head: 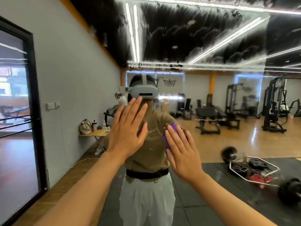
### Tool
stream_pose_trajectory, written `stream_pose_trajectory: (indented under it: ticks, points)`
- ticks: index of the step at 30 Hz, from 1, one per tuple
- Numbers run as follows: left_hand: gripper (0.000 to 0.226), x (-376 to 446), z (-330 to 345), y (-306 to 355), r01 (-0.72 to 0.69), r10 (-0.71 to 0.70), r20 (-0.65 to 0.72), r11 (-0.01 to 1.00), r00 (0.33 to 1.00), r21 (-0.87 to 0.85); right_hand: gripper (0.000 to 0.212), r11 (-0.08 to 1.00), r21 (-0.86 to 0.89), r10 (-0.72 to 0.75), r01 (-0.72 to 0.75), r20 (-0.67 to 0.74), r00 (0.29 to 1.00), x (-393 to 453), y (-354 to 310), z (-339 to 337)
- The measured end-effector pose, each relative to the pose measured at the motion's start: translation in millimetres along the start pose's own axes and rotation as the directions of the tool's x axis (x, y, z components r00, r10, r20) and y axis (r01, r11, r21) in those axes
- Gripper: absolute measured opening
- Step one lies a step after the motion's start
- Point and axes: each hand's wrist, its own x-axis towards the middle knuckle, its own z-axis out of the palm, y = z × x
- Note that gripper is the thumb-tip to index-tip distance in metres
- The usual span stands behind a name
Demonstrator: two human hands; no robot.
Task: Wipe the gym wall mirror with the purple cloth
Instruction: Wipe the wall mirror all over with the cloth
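Your hands are both raised flat against the gym wall mirror (211, 98), fingers straight. Your left hand (128, 128) lies open on the glass and holds nothing. Your right hand (180, 152) presses the purple cloth (169, 134) against the mirror with straight fingers; the cloth shows bunched above and left of your fingertips. The glass reflects you in a grey headset (144, 92), with weight machines (275, 105) and a loaded bar (254, 170) on the dark floor mat.
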Motion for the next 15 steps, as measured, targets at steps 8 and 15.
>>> stream_pose_trajectory:
  ticks: [8, 15]
  points:
    - [0.062, -4, -5, -13, 0.039, -0.04, 0.005, 0.999, 0.999, 0.017, 0.057, 1.0, 0.008, 0.028, -0.028, -0.061, 0.998, 95, 27, -19]
    - [0.062, -12, -11, -23, 0.06, -0.061, 0.012, 0.998, 0.998, 0.026, 0.058, 0.952, 0.106, 0.304, -0.289, -0.175, 0.937, 193, 40, -38]
